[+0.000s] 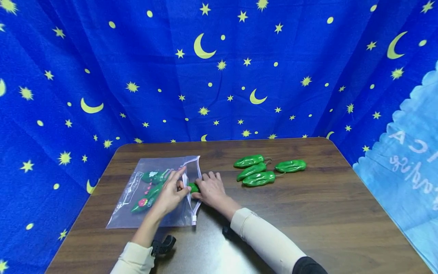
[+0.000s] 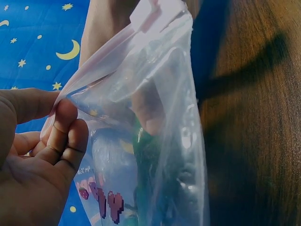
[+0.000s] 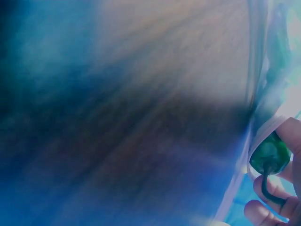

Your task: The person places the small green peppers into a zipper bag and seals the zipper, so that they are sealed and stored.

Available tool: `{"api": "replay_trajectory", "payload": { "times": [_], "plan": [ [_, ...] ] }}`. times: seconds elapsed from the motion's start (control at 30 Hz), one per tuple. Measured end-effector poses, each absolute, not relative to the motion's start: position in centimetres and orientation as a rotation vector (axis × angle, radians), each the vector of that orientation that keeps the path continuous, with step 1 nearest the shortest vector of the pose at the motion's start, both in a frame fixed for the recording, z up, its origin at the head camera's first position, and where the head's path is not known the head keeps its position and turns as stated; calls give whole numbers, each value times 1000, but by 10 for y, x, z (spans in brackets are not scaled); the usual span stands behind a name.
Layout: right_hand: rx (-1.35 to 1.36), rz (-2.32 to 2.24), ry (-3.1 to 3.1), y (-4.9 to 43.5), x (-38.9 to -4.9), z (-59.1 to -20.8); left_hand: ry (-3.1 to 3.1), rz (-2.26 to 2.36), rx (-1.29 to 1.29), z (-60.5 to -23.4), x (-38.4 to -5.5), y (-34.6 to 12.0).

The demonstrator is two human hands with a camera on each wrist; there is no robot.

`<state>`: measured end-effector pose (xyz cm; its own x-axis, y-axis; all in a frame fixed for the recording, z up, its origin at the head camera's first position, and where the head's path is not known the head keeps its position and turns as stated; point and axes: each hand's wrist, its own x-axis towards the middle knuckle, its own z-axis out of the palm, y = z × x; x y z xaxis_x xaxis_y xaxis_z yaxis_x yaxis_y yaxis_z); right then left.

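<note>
A clear zip bag point(image 1: 119, 213) with pink and white prints lies on the left of the table, its mouth facing right. My left hand point(image 1: 171, 194) pinches the bag's edge at the mouth; in the left wrist view, thumb and fingers lift the plastic point(image 2: 183, 136). With my right hand point(image 1: 213, 192) I hold a green pepper point(image 1: 194, 188) in the bag's opening. Its stem end point(image 3: 270, 154) points out of the bag in the right wrist view. Other green peppers point(image 1: 139, 206) lie inside the bag, partly hidden by my left hand and the prints.
Right of the bag, three green peppers point(image 1: 259, 179) lie close together, with another pepper point(image 1: 291, 166) just beyond them. A white slider point(image 1: 194, 219) sits at the bag's near corner. Blue star-patterned cloth point(image 1: 232, 76) hangs behind the wooden table point(image 1: 325, 213).
</note>
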<state>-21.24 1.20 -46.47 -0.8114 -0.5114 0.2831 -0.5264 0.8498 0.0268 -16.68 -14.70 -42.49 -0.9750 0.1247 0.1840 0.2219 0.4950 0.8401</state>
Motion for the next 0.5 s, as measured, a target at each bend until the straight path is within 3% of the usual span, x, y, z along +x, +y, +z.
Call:
{"api": "replay_trajectory", "payload": {
  "times": [0.5],
  "plan": [
    [798, 109, -2683, 16, -208, -457, -2585, -1515, -324, -425, -166, -147]
  ]
}}
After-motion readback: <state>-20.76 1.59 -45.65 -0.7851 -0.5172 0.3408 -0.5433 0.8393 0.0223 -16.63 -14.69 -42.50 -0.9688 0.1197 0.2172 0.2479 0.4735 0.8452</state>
